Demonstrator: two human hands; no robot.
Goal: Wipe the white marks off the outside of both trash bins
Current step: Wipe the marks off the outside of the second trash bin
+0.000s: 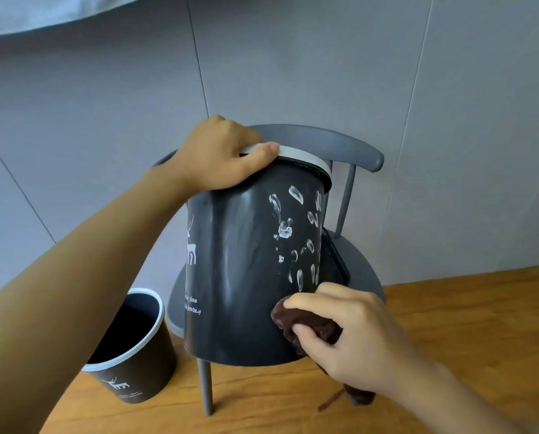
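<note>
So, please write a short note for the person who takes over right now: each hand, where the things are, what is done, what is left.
Left hand: grips the white rim of the dark bin, which is tilted in front of the grey chair.
Right hand: holds the brown cloth against the bin's lower wall.
Done: the wall near the deer print looks wiped, with faint streaks only.
Left: the white marks on the right part of this bin, above the cloth. The second bin stands on the wooden floor at left; no marks show on the side in view, the other sides are hidden, so check them.
</note>
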